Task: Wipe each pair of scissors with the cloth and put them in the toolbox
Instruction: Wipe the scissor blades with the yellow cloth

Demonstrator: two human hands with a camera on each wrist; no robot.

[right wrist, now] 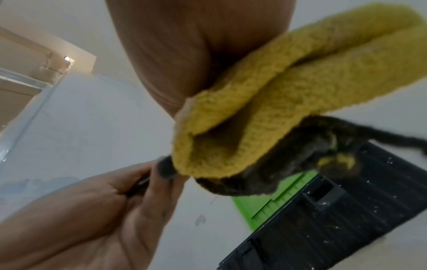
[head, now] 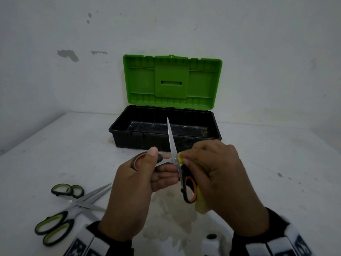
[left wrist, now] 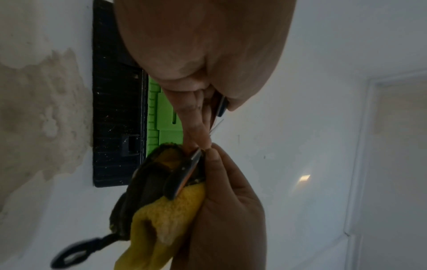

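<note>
While held splayed open above the worktop, just in front of the empty toolbox, orange-handled scissors: light, stiff, sharp-edged. Left hand clamped round one handle loop, right hand pinching soft yellow cloth against the pivot. Safest taken by the rubbery loops, never the slick blades.

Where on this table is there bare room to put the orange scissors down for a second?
Bare table lies right of the right hand, up to the toolbox, and also left of the toolbox, behind the green-handled scissors. The near left corner is crowded with those two pairs. The left hand holds the orange scissors.
</note>
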